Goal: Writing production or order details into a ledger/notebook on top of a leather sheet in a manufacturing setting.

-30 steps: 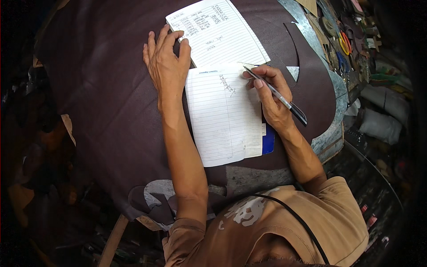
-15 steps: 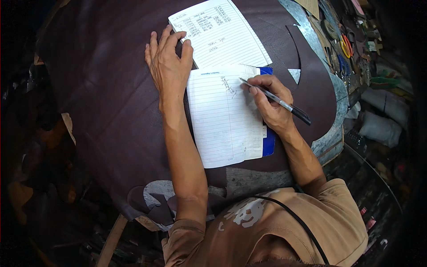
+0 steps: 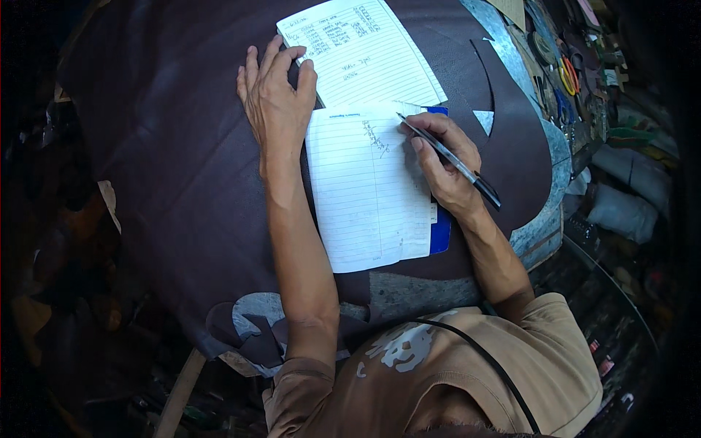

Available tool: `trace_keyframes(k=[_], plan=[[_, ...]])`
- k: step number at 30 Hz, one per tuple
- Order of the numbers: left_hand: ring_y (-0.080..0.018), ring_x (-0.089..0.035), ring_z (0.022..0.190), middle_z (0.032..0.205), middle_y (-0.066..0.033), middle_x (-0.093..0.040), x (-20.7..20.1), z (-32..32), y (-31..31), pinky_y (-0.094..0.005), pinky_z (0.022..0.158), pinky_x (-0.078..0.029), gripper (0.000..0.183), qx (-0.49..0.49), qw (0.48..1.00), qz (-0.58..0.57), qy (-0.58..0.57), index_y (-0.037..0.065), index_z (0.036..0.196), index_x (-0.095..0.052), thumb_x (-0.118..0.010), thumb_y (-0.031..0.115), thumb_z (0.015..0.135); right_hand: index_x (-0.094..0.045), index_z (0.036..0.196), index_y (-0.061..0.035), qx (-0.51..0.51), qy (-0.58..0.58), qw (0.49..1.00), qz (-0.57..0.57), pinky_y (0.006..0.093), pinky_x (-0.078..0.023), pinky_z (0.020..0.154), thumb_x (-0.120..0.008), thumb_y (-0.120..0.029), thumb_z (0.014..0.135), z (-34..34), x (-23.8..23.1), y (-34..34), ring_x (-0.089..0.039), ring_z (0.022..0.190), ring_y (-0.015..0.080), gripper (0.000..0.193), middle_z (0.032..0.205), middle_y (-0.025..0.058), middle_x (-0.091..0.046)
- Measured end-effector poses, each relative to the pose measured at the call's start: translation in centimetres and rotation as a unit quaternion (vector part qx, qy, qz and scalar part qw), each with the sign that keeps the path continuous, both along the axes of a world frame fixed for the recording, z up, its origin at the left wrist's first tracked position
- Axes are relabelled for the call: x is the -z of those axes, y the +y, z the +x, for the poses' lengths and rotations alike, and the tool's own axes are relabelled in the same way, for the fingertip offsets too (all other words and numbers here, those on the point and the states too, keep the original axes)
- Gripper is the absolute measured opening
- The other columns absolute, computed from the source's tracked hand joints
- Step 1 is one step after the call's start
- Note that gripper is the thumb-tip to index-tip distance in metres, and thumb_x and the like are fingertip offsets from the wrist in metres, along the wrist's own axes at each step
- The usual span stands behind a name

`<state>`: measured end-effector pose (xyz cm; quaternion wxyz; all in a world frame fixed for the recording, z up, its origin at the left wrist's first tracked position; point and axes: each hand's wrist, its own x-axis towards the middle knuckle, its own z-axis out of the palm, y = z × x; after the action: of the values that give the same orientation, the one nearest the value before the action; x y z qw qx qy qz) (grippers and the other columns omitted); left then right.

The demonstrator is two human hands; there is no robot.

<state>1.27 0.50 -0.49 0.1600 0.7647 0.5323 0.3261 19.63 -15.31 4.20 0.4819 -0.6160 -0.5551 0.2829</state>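
A black-capped pen slants between the fingers and thumb of my right hand. Its tip is at the upper right of a lined notebook, just right of some slanted handwriting. Blue cover shows along the notebook's right side. Beyond it lies a second lined notebook, with handwritten rows across its upper part. My left hand is spread with fingers apart, its fingertips at the left edge of that far notebook and the palm over dark leather. It grips nothing.
A large dark brown leather hide covers the table under both notebooks. Leather offcuts lie near my left elbow. At the far right are orange-handled scissors, assorted tools and clear plastic bags.
My right hand has shifted the pen tip slightly up and to the right, and the pen stands a little steeper. My left hand stays in nearly the same place.
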Motion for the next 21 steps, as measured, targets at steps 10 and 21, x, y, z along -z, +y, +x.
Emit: trace_keyframes(k=[10, 21], plan=[[-0.0360, -0.037, 0.142, 0.144, -0.0074, -0.056, 0.49, -0.22, 0.05, -0.0495, 0.120, -0.018, 0.032, -0.005, 1.000, 0.003, 0.022, 0.012, 0.115, -0.072, -0.061, 0.032, 0.092, -0.070, 0.101, 0.0009, -0.019, -0.001, 0.999, -0.038, 0.0318, -0.051, 0.068, -0.063, -0.012, 0.090, 0.40, 0.55, -0.58, -0.064, 0.077, 0.0163, 0.018, 0.087, 0.0101, -0.071], [-0.0364, -0.037, 0.142, 0.143, -0.0076, -0.056, 0.67, -0.18, 0.09, -0.0505, 0.120, -0.017, 0.030, -0.004, 1.000, 0.012, 0.010, 0.013, 0.114, -0.072, -0.062, 0.031, 0.092, -0.071, 0.089, -0.0011, -0.025, 0.013, 0.998, -0.055, 0.0362, -0.046, 0.074, -0.064, -0.014, 0.084, 0.53, 0.56, -0.75, -0.060, 0.072, 0.0178, 0.015, 0.076, 0.0080, -0.069]])
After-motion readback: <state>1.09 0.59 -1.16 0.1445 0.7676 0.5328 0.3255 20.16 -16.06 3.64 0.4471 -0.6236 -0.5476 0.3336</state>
